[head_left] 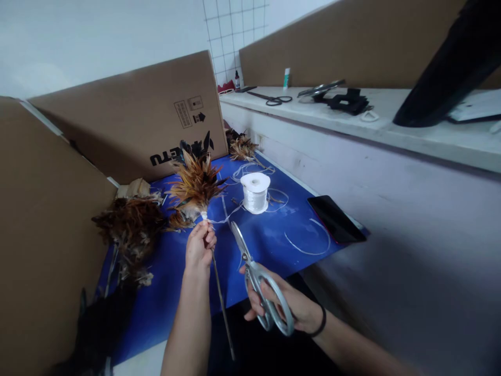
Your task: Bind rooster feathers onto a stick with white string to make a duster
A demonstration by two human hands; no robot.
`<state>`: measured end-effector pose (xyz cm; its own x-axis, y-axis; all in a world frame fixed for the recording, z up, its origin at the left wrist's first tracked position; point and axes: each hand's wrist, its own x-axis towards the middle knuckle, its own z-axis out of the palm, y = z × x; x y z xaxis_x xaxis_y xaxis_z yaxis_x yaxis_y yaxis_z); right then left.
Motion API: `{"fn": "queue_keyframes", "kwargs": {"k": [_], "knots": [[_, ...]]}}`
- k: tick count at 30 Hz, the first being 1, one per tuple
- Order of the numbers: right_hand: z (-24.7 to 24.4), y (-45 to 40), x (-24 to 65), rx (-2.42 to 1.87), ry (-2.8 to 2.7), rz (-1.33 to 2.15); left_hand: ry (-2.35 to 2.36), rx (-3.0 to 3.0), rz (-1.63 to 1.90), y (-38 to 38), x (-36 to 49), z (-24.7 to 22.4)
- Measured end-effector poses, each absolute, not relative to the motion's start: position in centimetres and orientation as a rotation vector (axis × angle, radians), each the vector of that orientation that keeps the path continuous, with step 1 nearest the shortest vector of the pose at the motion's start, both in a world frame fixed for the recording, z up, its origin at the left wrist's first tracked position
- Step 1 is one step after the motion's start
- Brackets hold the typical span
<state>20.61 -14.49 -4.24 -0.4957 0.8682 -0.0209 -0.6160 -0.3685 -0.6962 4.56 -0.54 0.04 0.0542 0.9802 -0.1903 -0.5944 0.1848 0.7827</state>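
My left hand is closed round the stick of a feather duster, just below its brown and orange feathers. White binding wraps the base of the feathers, and a clear ribbon runs from there to a white spool standing on the blue table. In my right hand is a pair of silver scissors, with fingers through the handle loops. The blades point up and away, close to the ribbon but seemingly apart from it. Below my left hand the thin stick slants down toward my lap.
Loose feathers lie in a pile at the left, and another feather bundle rests at the back. A dark phone lies at the table's right edge. Cardboard walls the back and left. A white ledge holds dark scissors.
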Motion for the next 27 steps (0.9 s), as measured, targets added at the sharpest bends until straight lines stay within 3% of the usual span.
{"fn": "queue_keyframes", "kwargs": {"k": [27], "knots": [[-2.9,-9.8,17.5,-0.642,-0.809,1.909,0.910,0.635,1.311,-1.3,5.3,0.3]]}}
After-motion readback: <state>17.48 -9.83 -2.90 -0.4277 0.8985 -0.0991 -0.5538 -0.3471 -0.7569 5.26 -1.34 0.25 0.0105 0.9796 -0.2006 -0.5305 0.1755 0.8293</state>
